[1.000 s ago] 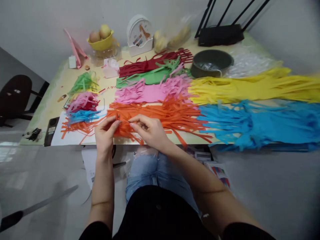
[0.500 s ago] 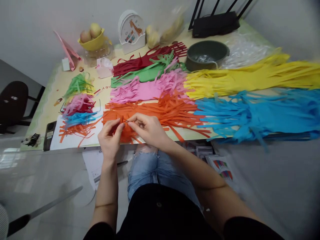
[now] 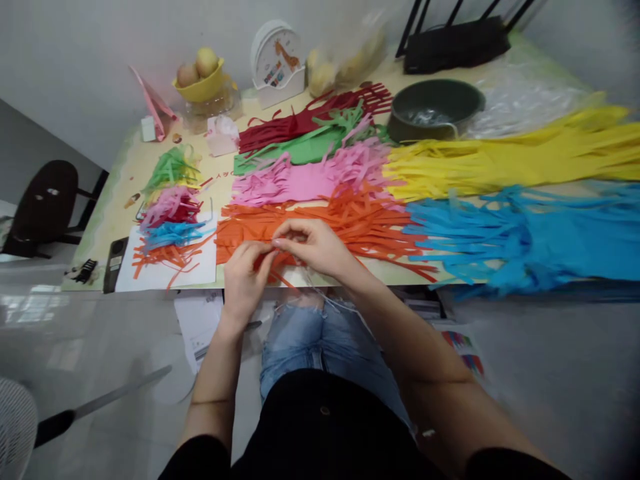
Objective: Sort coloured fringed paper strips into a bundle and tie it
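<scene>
In front of the fringed orange strips (image 3: 250,227), my left hand (image 3: 246,277) is closed, thumb and forefinger pinched together. My right hand (image 3: 316,245) pinches too, its fingertips meeting the left ones. Whatever lies between the fingertips is too small to make out. A thin white thread (image 3: 313,283) hangs below my right hand toward my lap. To the left, on a white sheet (image 3: 207,263), lies a bundle of shredded strips in blue (image 3: 173,233), pink (image 3: 170,205), green (image 3: 170,167) and other colours.
Fringed pink (image 3: 305,181), green (image 3: 300,145), dark red (image 3: 280,127), yellow (image 3: 500,153) and blue (image 3: 565,233) material covers much of the table. Behind stand a dark green bowl (image 3: 435,110), a black router (image 3: 457,47), a yellow bowl (image 3: 200,89) and a giraffe holder (image 3: 280,90).
My hands have shifted slightly right and their fingertips have come together. The dark thin piece earlier between them no longer shows, and white thread now hangs below. The view has turned slightly left.
</scene>
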The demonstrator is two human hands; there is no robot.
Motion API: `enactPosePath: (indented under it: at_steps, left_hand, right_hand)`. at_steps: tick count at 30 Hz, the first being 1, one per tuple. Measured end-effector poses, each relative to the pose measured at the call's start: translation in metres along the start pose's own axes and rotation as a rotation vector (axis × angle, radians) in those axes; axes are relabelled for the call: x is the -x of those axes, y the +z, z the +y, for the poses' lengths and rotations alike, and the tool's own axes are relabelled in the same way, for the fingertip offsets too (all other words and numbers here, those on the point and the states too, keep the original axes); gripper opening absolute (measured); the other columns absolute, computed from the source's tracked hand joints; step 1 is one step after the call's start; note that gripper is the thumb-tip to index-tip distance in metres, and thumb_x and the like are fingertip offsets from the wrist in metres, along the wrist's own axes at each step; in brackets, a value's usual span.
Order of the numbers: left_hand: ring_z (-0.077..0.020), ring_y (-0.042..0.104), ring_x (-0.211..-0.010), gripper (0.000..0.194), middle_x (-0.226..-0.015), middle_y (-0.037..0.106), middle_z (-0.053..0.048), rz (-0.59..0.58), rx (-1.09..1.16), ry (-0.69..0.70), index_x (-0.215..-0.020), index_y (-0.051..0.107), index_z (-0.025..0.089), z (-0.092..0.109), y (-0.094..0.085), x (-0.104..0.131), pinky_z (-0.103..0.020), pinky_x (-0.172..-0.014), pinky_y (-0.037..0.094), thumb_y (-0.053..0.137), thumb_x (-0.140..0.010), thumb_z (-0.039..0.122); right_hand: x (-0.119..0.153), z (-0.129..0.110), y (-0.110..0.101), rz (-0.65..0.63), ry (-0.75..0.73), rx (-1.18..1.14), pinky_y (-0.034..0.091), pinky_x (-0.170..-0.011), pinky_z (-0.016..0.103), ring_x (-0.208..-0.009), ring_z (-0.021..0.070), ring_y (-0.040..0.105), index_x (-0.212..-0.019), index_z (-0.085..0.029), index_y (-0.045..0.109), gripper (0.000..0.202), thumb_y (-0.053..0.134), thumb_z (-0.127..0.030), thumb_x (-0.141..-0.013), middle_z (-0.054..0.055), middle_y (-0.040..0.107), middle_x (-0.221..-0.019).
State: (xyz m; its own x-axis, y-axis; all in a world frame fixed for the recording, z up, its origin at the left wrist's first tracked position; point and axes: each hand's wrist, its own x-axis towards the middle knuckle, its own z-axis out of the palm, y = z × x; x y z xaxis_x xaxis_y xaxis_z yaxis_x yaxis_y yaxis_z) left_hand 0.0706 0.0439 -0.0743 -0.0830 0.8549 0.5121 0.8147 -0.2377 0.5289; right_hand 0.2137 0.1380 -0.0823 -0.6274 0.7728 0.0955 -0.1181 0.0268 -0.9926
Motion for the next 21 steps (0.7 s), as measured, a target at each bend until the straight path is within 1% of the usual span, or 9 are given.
enactPosePath:
  at_steps: [3, 5, 6, 8, 10, 13, 15, 17, 21]
  left_hand:
    - [-0.0169, 0.066, -0.082, 0.007, -0.087, 0.071, -0.005, -0.094, -0.082, -0.011, -0.09, 0.069, 0.019, -0.014, 0.008, 0.0, -0.029, -0.078, 0.052, 0.064, -0.093, 0.023]
    - [-0.0187, 0.067, -0.086, 0.01, -0.091, 0.071, -0.006, -0.195, -0.104, -0.027, -0.092, 0.07, 0.019, -0.037, 0.002, -0.006, -0.031, -0.081, 0.053, 0.061, -0.094, 0.024]
    - [-0.0198, 0.067, -0.091, 0.012, -0.094, 0.072, -0.007, -0.228, -0.129, -0.047, -0.095, 0.071, 0.02, -0.052, -0.006, -0.011, -0.033, -0.084, 0.053, 0.059, -0.095, 0.024]
    - [-0.0233, 0.066, -0.103, 0.018, -0.104, 0.072, -0.01, -0.225, -0.258, -0.131, -0.101, 0.072, 0.02, -0.087, -0.03, -0.023, -0.037, -0.092, 0.051, 0.056, -0.095, 0.022]
    - [-0.0288, 0.062, -0.109, 0.022, -0.11, 0.07, -0.014, -0.188, -0.533, -0.264, -0.099, 0.074, 0.018, -0.122, -0.058, -0.036, -0.044, -0.096, 0.048, 0.053, -0.093, 0.02]
    - [-0.0352, 0.061, -0.107, 0.021, -0.099, 0.069, -0.019, -0.236, -0.628, -0.333, -0.082, 0.074, 0.014, -0.162, -0.092, -0.048, -0.052, -0.095, 0.043, 0.055, -0.088, 0.014]
    - [-0.0339, 0.061, -0.102, 0.019, -0.088, 0.069, -0.016, -0.282, -0.619, -0.343, -0.069, 0.071, 0.014, -0.177, -0.104, -0.051, -0.051, -0.095, 0.042, 0.059, -0.083, 0.012]
    - [-0.0305, 0.061, -0.097, 0.016, -0.079, 0.068, -0.011, -0.316, -0.596, -0.349, -0.063, 0.068, 0.016, -0.186, -0.109, -0.053, -0.048, -0.095, 0.041, 0.064, -0.078, 0.013]
    - [-0.0233, 0.06, -0.084, 0.013, -0.064, 0.062, -0.002, -0.287, -0.508, -0.378, -0.058, 0.066, 0.017, -0.194, -0.114, -0.055, -0.043, -0.095, 0.041, 0.073, -0.068, 0.012]
  right_hand:
    - [-0.01, 0.001, -0.004, 0.207, -0.064, -0.204, 0.027, -0.036, 0.017, -0.04, 0.003, 0.042, -0.084, -0.019, 0.06, 0.03, 0.078, -0.041, -0.077, -0.005, 0.061, -0.066]
    - [-0.017, 0.003, -0.008, 0.344, -0.107, -0.411, 0.024, -0.035, 0.016, -0.04, 0.0025, 0.04, -0.088, -0.022, 0.054, 0.037, 0.077, -0.049, -0.078, -0.008, 0.059, -0.066]
    - [-0.021, 0.004, -0.011, 0.384, -0.121, -0.481, 0.024, -0.035, 0.015, -0.04, 0.0025, 0.039, -0.088, -0.023, 0.052, 0.04, 0.078, -0.051, -0.077, -0.009, 0.057, -0.064]
    - [-0.026, 0.009, -0.016, 0.405, -0.122, -0.539, 0.025, -0.036, 0.013, -0.041, 0.0026, 0.038, -0.089, -0.024, 0.051, 0.045, 0.083, -0.051, -0.072, -0.011, 0.051, -0.058]
    - [-0.028, 0.014, -0.018, 0.403, -0.104, -0.55, 0.027, -0.036, 0.013, -0.04, 0.0027, 0.036, -0.088, -0.023, 0.053, 0.048, 0.087, -0.051, -0.067, -0.012, 0.048, -0.054]
    - [-0.028, 0.021, -0.015, 0.397, -0.084, -0.549, 0.028, -0.035, 0.014, -0.04, 0.0026, 0.035, -0.087, -0.022, 0.055, 0.05, 0.088, -0.052, -0.064, -0.012, 0.048, -0.053]
    - [-0.029, 0.023, -0.012, 0.391, -0.079, -0.543, 0.03, -0.036, 0.014, -0.04, 0.0025, 0.035, -0.086, -0.022, 0.056, 0.049, 0.087, -0.053, -0.064, -0.011, 0.049, -0.053]
    - [-0.029, 0.023, -0.01, 0.389, -0.085, -0.534, 0.03, -0.035, 0.014, -0.04, 0.0025, 0.035, -0.085, -0.021, 0.057, 0.049, 0.087, -0.053, -0.064, -0.011, 0.049, -0.053]
    - [-0.031, 0.023, -0.011, 0.395, -0.102, -0.528, 0.03, -0.035, 0.015, -0.039, 0.0024, 0.036, -0.083, -0.02, 0.058, 0.049, 0.088, -0.053, -0.062, -0.01, 0.05, -0.052]
